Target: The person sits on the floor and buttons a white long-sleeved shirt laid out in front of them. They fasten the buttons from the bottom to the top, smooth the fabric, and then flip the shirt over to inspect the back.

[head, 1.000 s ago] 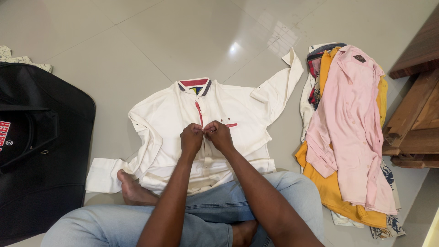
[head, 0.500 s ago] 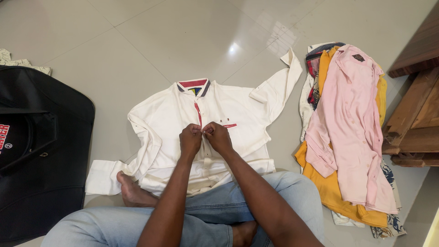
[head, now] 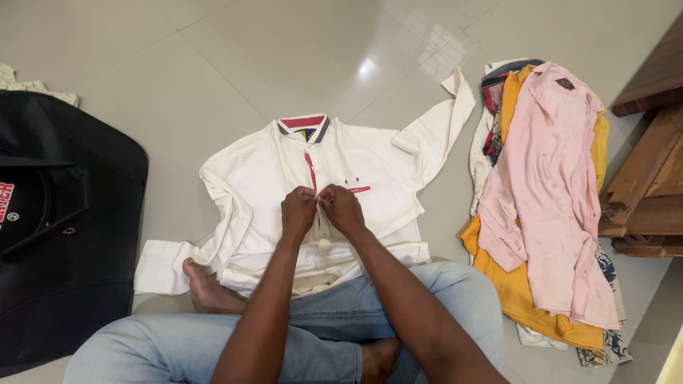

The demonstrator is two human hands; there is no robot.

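A white long-sleeved shirt (head: 256,178) with a red and navy collar lies front-up on the tiled floor before my crossed legs. My left hand (head: 297,211) and my right hand (head: 341,208) meet at the shirt's button strip, mid-chest, each pinching one edge of the placket with the fingertips touching. The shirt's right sleeve stretches up toward the pile of clothes. Its left sleeve folds down beside my bare foot (head: 206,290).
A pile of shirts lies to the right, a pink one (head: 548,192) on top of a yellow one (head: 512,299) and patterned ones. Wooden furniture (head: 647,163) stands at the right edge. A black garment bag (head: 57,235) covers the floor at left.
The view shifted slightly. Both hands stay pinched on the shirt's placket and have moved a little higher along it.
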